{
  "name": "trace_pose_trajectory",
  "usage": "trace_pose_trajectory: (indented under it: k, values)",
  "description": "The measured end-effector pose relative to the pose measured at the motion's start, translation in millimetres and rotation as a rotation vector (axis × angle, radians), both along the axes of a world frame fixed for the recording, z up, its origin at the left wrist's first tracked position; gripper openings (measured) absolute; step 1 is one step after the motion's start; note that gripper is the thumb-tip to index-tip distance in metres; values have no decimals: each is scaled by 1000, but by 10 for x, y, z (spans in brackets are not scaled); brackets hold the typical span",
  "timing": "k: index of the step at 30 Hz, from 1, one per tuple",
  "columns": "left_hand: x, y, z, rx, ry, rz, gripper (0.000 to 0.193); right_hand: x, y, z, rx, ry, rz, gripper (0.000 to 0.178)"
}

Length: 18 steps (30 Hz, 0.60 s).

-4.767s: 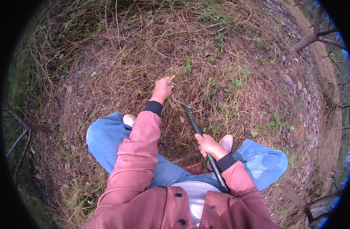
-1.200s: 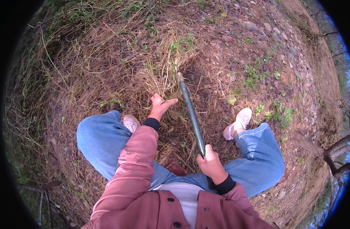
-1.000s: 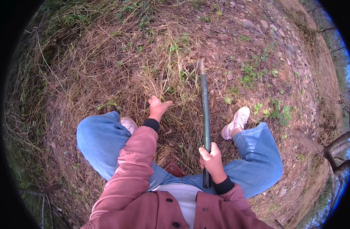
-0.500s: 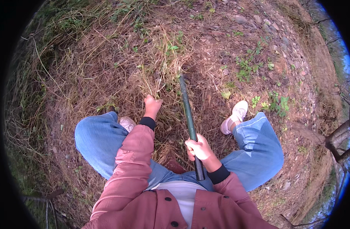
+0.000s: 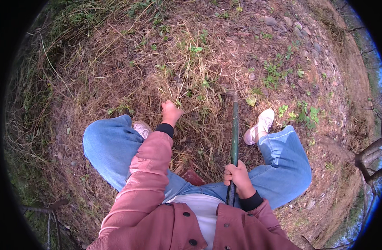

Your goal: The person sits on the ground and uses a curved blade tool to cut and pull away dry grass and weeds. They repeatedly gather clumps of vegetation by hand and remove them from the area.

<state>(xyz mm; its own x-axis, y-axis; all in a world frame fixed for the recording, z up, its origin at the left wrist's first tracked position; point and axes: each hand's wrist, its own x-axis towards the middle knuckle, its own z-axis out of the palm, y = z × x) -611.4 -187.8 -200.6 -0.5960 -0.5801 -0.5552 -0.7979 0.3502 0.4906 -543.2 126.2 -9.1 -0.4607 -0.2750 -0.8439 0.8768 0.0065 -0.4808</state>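
My left hand (image 5: 172,113) is closed round a tuft of dry grass (image 5: 179,93) in front of my left shoe. In my right hand (image 5: 238,175) is the lower end of a sickle's long green handle (image 5: 234,137), its black grip showing below the fist. The handle points away from me, nearly upright in the picture. At its far end the metal head (image 5: 230,95) turns left toward the grass; little of the blade shows among the stems.
My shoes (image 5: 259,125) stand apart on ground covered with straw and leaves. A small reddish-brown seat (image 5: 192,178) shows between my legs. Green weeds (image 5: 309,114) grow at the right, stones (image 5: 269,21) lie far off, and bare branches (image 5: 370,160) reach in at the right edge.
My right hand has drawn the sickle back toward me and to the right, and its head has come into sight. My left hand has shifted slightly right, still closed on the grass.
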Motion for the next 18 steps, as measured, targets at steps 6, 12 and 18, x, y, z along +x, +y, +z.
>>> trace_pose_trajectory:
  k: [6,12,18]
  values:
    - [-55,60,129,48,-44,-3,93,53,120,243,68,-106,205,13]
    - [-101,151,156,2,-110,18,93,61,133,227,68,-41,351,13]
    - [-134,166,13,36,-137,75,121,46,145,163,249,221,633,17]
